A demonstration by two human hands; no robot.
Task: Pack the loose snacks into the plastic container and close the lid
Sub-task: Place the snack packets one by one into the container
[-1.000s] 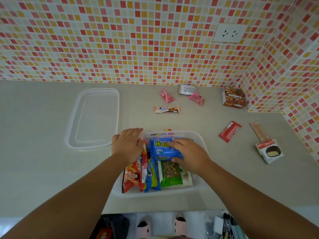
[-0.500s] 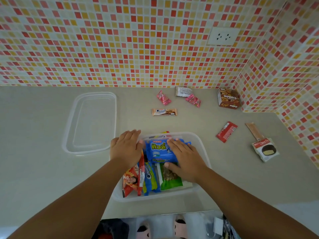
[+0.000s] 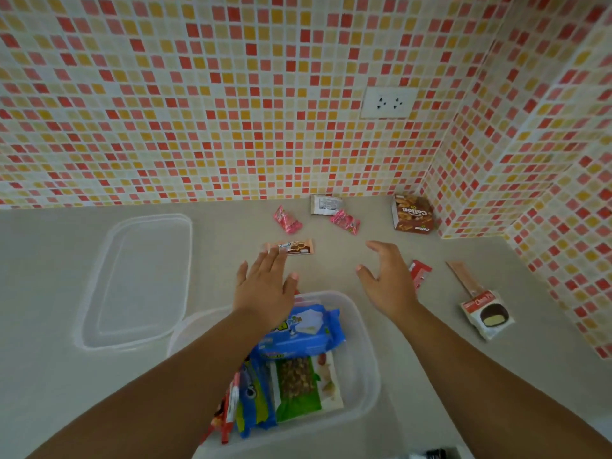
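- pale beige countertop (image 3: 66,376) set in a corner of red, orange and cream mosaic tile wall (image 3: 198,111); white socket (image 3: 388,102) on the far wall.
- clear plastic container (image 3: 364,359) near centre, holding packets; its lid (image 3: 139,279) flat to the left, apart.
- left hand (image 3: 265,289) with fingers spread wide, empty, fingertips at a cookie bar (image 3: 294,247).
- right hand (image 3: 387,279) loosely spread, empty, just beside a red packet (image 3: 418,272).
- brown box (image 3: 412,213) in the far right corner.
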